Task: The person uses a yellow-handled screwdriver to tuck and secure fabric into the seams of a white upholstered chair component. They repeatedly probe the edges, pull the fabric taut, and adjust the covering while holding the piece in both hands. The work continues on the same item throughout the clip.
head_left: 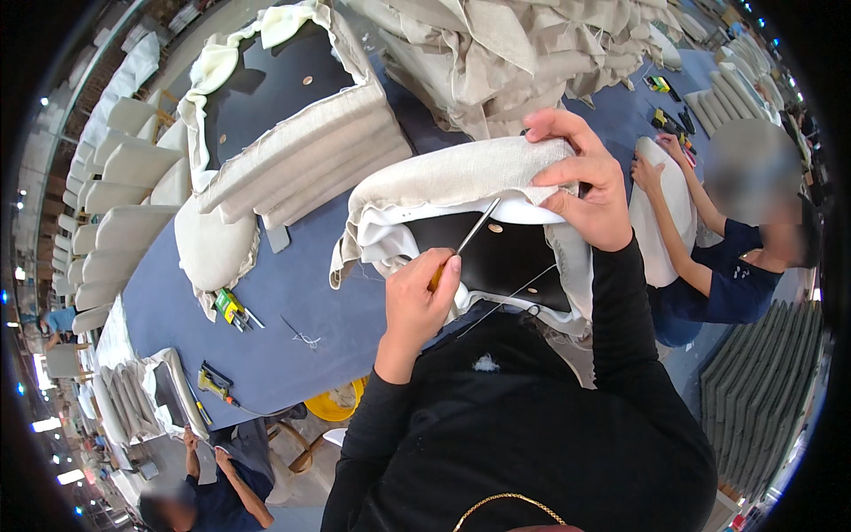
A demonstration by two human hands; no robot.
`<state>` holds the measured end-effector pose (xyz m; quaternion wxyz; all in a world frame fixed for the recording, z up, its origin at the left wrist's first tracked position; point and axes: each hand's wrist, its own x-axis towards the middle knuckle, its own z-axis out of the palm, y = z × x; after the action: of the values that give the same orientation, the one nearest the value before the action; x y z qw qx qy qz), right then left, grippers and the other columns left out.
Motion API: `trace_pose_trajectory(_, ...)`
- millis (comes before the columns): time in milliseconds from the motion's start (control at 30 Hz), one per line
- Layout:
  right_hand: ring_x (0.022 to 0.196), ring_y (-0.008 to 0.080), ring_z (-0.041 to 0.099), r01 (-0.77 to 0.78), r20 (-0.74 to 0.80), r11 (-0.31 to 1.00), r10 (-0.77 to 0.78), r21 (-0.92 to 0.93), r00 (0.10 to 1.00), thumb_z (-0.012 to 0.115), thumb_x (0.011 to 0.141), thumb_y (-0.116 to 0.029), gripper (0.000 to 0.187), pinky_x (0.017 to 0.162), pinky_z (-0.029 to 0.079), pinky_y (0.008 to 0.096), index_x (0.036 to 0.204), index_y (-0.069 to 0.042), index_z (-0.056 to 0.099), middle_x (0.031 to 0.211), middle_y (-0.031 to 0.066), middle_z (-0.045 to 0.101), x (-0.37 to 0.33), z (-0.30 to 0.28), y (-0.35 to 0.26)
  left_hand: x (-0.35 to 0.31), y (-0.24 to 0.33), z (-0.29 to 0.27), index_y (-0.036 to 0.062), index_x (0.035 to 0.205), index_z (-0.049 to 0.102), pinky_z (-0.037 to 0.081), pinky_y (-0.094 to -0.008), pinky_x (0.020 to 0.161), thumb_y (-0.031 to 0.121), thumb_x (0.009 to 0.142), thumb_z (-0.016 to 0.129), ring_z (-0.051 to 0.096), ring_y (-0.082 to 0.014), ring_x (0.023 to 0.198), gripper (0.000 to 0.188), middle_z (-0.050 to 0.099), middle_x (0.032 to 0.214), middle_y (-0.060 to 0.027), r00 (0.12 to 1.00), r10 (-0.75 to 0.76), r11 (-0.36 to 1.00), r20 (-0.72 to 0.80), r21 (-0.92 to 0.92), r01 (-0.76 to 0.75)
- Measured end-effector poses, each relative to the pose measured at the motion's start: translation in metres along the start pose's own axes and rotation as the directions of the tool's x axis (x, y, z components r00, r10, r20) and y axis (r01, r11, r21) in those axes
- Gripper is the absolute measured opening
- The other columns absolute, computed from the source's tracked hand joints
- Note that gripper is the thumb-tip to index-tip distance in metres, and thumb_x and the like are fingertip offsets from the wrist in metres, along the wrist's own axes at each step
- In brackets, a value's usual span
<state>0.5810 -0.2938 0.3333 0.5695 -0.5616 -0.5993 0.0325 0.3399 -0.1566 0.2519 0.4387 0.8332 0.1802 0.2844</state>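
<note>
A beige fabric-covered seat pad [443,173] is tilted up in front of me, its black underside [474,253] facing me. White padding [523,210] shows between the loose fabric edge and the black board. My right hand [589,182] grips the pad's upper right corner, thumb on the near edge and fingers over the fabric. My left hand [421,288] is closed around the yellow handle of a screwdriver-like tool [479,226]. Its thin metal shaft points up and right, with the tip at the padding's edge.
A blue-topped table [292,355] carries stacked seat pads [310,168], a fabric heap [496,53], a rounded pad [213,239], a green-yellow box [232,310] and a staple gun [215,383]. Co-workers are at right [745,257] and lower left [213,488]. A yellow bucket [332,405] stands below.
</note>
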Motion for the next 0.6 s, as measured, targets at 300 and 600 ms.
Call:
trace_pose_trajectory(300, 0.118, 0.0259, 0.068, -0.115, -0.069, 0.993, 0.115, -0.001, 0.991, 0.085, 0.081, -0.001, 0.018, 0.101, 0.053, 0.0372, 0.098, -0.002, 0.08, 0.14, 0.0142, 0.065, 0.005, 0.007, -0.003, 0.004, 0.007, -0.014, 0.0028, 0.099, 0.071, 0.049, -0.0378, 0.062, 0.012, 0.101, 0.07, 0.065, -0.0303, 0.067, 0.01, 0.068, 0.08, -0.013, 0.999, -0.022, 0.998, 0.038, 0.062, 0.019)
trace_pose_trajectory(600, 0.112, 0.0233, 0.071, -0.191, -0.14, 0.981, 0.192, 0.018, 0.971, 0.083, 0.09, -0.004, 0.012, 0.098, 0.055, 0.0345, 0.101, 0.0, 0.081, 0.138, 0.0129, 0.066, 0.008, 0.009, -0.002, -0.008, 0.016, -0.012, 0.0015, 0.098, 0.071, 0.049, -0.0375, 0.061, 0.011, 0.101, 0.071, 0.064, -0.0306, 0.065, 0.011, 0.066, 0.078, -0.0136, 0.999, -0.022, 0.999, 0.033, 0.03, 0.021)
